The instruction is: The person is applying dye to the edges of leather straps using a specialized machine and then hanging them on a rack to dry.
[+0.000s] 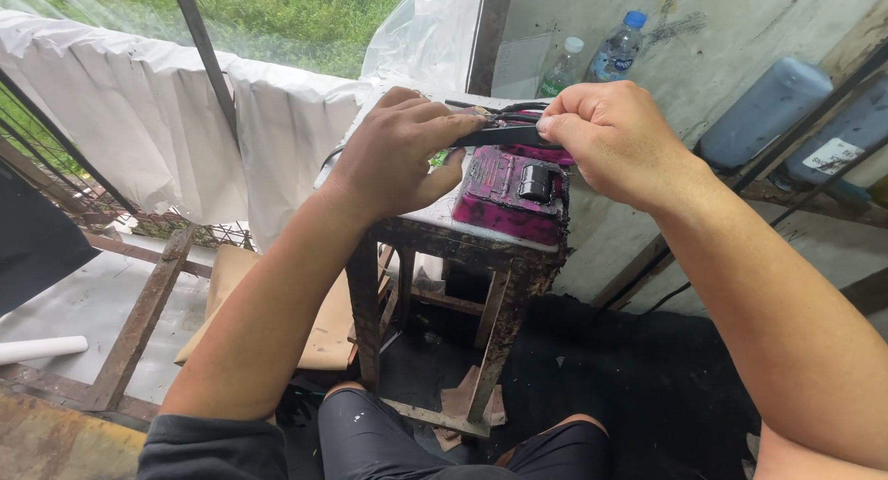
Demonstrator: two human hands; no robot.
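Above the magenta-stained ink block (509,189) on the rusty metal stool (499,258), left hand (398,156) and right hand (601,138) pinch opposite ends of a thin black strip (499,136), best kept level and taut.

My left hand (398,152) and right hand (601,142) cover both ends of the thin dark strip (499,136) — its full shape I cannot tell. The grey container (763,115) is partly barred; my right forearm leaves the frame.

thin black strip (504,135) | we see it level, pinched at both ends | above magenta-stained block (511,193) on stool
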